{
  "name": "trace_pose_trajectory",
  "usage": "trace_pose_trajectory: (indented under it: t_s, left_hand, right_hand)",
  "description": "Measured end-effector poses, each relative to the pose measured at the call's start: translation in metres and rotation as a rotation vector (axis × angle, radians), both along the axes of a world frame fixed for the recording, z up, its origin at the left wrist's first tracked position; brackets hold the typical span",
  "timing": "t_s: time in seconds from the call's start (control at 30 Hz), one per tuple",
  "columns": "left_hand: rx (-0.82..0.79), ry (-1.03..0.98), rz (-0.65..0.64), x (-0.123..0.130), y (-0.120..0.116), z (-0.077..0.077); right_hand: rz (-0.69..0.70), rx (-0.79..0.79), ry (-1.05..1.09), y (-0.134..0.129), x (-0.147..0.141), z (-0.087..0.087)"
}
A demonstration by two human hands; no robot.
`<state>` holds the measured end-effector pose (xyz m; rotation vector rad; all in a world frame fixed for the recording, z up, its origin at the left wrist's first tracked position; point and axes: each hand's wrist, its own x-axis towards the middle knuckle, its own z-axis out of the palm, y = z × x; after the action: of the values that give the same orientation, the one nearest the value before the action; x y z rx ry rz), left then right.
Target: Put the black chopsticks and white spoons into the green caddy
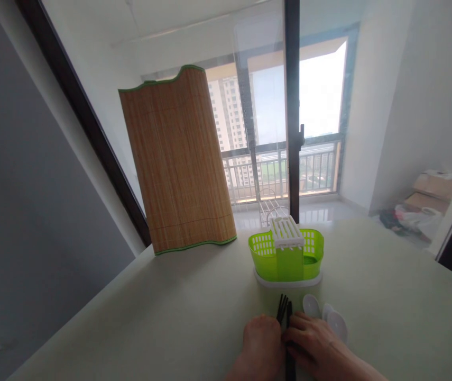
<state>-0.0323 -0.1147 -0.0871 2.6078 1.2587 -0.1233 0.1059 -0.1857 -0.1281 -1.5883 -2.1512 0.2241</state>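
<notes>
Both my hands meet at the near edge of the pale table (170, 312). My left hand (260, 344) and my right hand (316, 346) close together around a bundle of black chopsticks (283, 308), whose tips stick out past my fingers toward a green utensil holder (289, 259). The holder has slotted walls, a white base and a white slotted insert on top. It stands a short way beyond the chopstick tips. White spoons (334, 320) lie on the table just right of my right hand.
A bamboo mat (178, 164) with green trim stands curved and upright at the table's far left. Behind it are a glass door with a dark frame (292, 106) and a balcony. Boxes and bags (424, 206) lie on the floor at right.
</notes>
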Motion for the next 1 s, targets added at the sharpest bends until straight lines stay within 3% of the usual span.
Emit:
trace_pose_trajectory:
  t_s: [0.13, 0.23, 0.33, 0.43, 0.57, 0.67, 0.83, 1.0]
  left_hand:
    - [-0.058, -0.098, -0.024, -0.013, 0.01, -0.003]
    - [-0.215, -0.266, -0.028, -0.027, 0.023, -0.003]
    - [-0.428, -0.446, -0.004, -0.04, 0.036, 0.003]
    - [-0.514, -0.653, 0.009, -0.048, 0.047, 0.014]
    - [-0.483, -0.955, 0.066, -0.053, 0.054, 0.028]
    - [-0.353, -1.09, 0.128, -0.056, 0.052, 0.035]
    - [-0.203, -1.023, 0.058, -0.059, 0.042, 0.04]
    - [-0.263, -0.971, -0.038, -0.055, 0.035, 0.038]
  right_hand:
    - [0.008, 0.003, 0.017, 0.0, 0.002, -0.002]
    - [0.012, -0.014, 0.03, -0.001, 0.002, -0.002]
    - [0.004, -0.051, 0.014, -0.002, 0.0, 0.0]
    - [-0.009, -0.101, -0.019, 0.001, -0.003, 0.003]
    - [-0.025, -0.128, -0.025, 0.004, -0.006, 0.003]
    - [-0.025, -0.114, -0.022, 0.005, -0.005, 0.001]
    - [-0.036, -0.085, -0.027, 0.004, 0.001, -0.001]
    - [-0.097, -0.039, 0.036, 0.008, 0.001, 0.003]
